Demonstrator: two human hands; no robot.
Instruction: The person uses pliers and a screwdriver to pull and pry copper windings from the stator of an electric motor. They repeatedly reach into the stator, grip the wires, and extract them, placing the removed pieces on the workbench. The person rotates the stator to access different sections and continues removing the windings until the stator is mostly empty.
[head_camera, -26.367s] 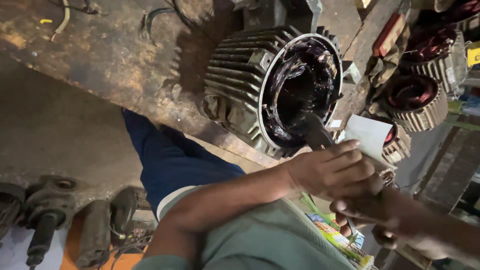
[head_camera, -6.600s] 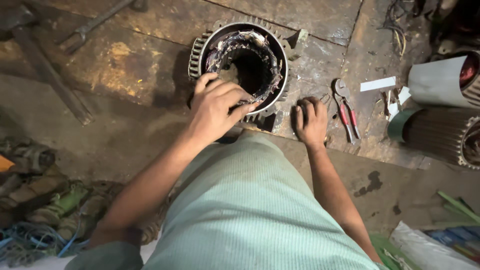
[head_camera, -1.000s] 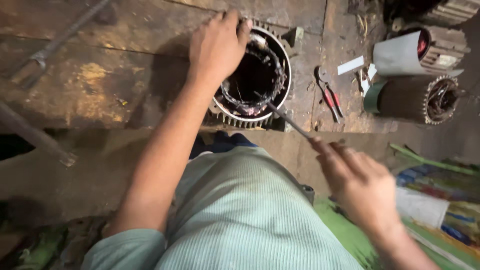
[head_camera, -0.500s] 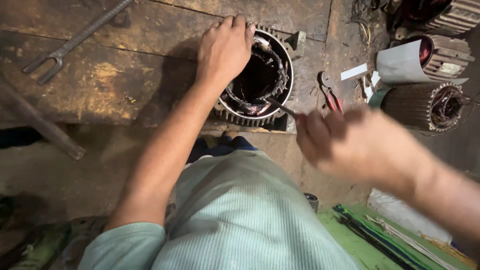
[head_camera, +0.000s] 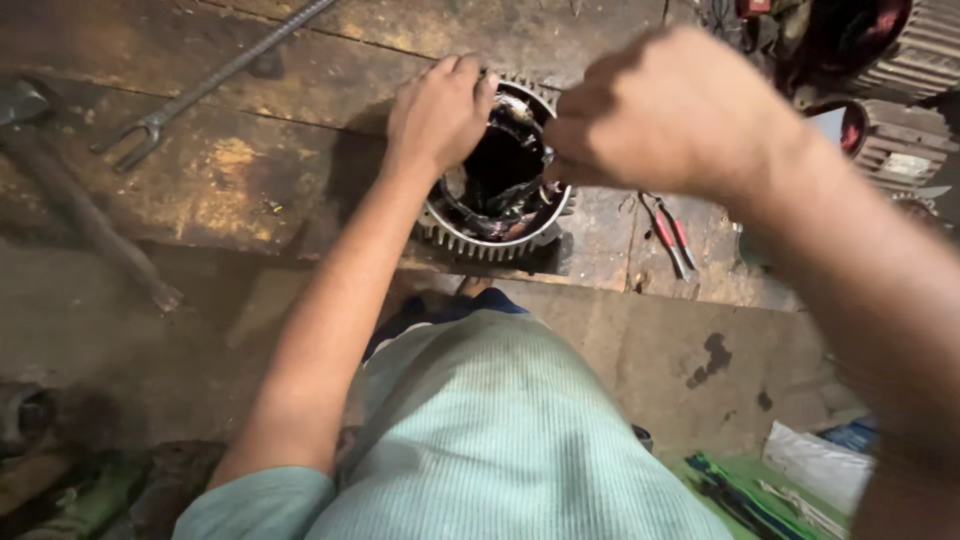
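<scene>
We have our left hand (head_camera: 440, 115) laid over the far-left rim of the finned motor housing (head_camera: 497, 195), fingers curled over its edge and pressing on it, so that hand is clamped on the housing. The housing stands open end up on the worn, stained desk (head_camera: 250, 170), a little right of the middle and close to the desk's near edge, with dark windings showing inside. Our right hand (head_camera: 670, 110) is raised above the right side of the housing, blurred and close to the camera; its fingers look bunched together in a loose fist, but we cannot tell whether they grip anything. Just right of the housing, red-handled pliers (head_camera: 668, 233) lie flat on the desk. On the far left a long metal rod with a forked end (head_camera: 215, 80) runs diagonally across the desk. More ribbed motor bodies (head_camera: 895, 60) stand at the far right corner. Our pale green shirt (head_camera: 500, 430) fills the near middle.
</scene>
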